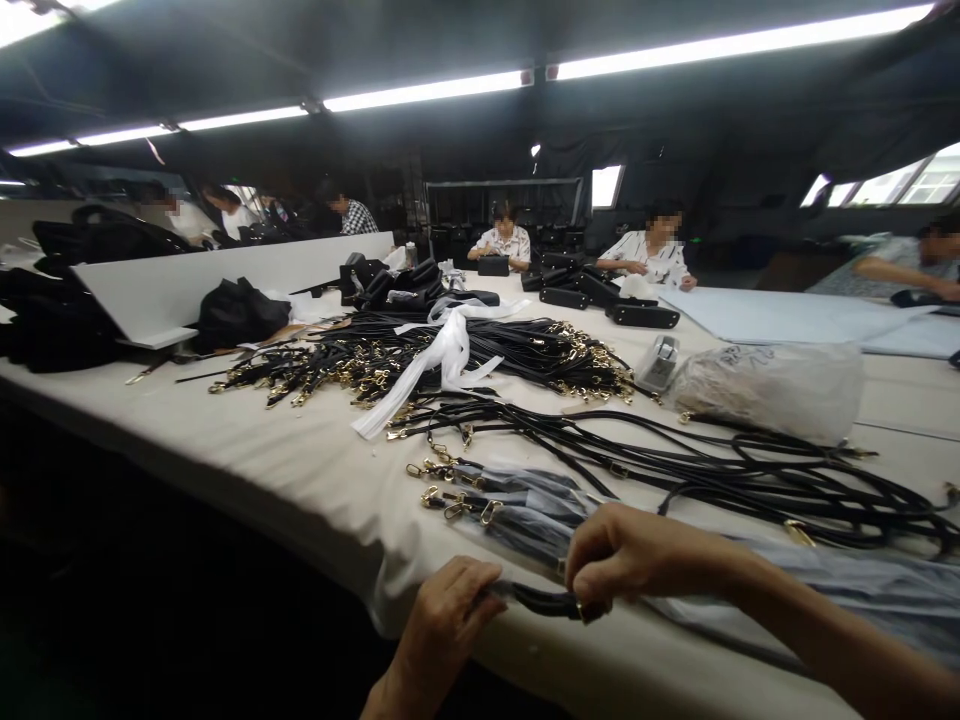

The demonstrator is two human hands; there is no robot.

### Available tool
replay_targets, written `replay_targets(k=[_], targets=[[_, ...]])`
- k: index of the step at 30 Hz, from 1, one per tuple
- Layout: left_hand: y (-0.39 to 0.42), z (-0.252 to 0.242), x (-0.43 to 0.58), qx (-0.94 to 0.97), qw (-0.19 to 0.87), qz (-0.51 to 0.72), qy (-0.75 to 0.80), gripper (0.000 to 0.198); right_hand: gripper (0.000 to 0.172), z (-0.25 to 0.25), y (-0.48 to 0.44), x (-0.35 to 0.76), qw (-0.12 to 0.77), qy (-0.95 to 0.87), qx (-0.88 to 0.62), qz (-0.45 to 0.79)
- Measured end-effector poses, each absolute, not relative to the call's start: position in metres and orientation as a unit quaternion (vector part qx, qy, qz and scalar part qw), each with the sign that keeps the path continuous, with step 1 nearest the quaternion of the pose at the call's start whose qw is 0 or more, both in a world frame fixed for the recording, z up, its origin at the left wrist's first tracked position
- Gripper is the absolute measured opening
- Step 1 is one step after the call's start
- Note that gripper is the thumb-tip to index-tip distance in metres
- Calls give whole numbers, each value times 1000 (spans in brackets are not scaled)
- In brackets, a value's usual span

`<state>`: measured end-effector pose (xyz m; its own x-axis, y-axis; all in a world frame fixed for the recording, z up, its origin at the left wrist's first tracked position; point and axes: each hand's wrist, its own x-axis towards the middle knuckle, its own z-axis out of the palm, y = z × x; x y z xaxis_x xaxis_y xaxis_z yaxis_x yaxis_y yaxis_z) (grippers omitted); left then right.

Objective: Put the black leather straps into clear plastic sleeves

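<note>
My left hand (pixel 448 612) is closed round one end of a folded black strap (pixel 541 599) at the near edge of the white table (pixel 300 470). My right hand (pixel 624 553) pinches the strap's other end, where a small gold ring shows. Just beyond my hands lie straps in clear plastic sleeves (pixel 517 505) with gold clasps sticking out at their left ends.
Loose black straps (pixel 735 470) spread to the right. A large pile of straps with gold clasps (pixel 420 355), tied with white ribbon, lies mid-table. A clear bag (pixel 772 385), a tape dispenser (pixel 657 362) and black bags (pixel 236 312) stand further back. Several people work at the far side.
</note>
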<state>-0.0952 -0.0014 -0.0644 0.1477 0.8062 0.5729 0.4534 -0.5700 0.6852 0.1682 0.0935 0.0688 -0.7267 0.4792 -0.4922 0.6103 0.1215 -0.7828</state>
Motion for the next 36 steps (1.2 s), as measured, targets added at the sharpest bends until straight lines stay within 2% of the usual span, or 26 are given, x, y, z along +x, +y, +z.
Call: replay_targets(k=[3,7,11,14,16,20,24,28,30,32,36], targets=[[1,-63,-90,724,229,492,427,26,40,69,87,173,48,742,342,-574],[4,-52,-83,653,389,437,480,23,21,73,76,173,15,802,395,-448],[2,-47,-71,556,549,415,467,21,20,75,68,168,-9,871,355,-338],[1,-45,-60,472,638,413,448,26,19,67,65,162,-34,885,341,-314],[2,-44,-55,447,660,411,442,29,18,58,63,159,-47,875,359,-321],[6,-45,-48,515,611,422,429,28,19,43,58,153,-62,833,413,-363],[6,-59,-52,669,440,408,439,23,18,43,60,158,-24,760,404,-509],[3,-73,-59,726,298,425,451,9,18,44,72,165,-63,672,428,-601],[2,-74,-58,728,261,454,442,10,20,41,75,164,-77,663,459,-587],[2,-70,-54,717,269,469,440,12,21,38,72,159,-81,693,484,-528],[5,-57,-46,662,396,443,456,15,18,38,60,147,-92,798,471,-364]])
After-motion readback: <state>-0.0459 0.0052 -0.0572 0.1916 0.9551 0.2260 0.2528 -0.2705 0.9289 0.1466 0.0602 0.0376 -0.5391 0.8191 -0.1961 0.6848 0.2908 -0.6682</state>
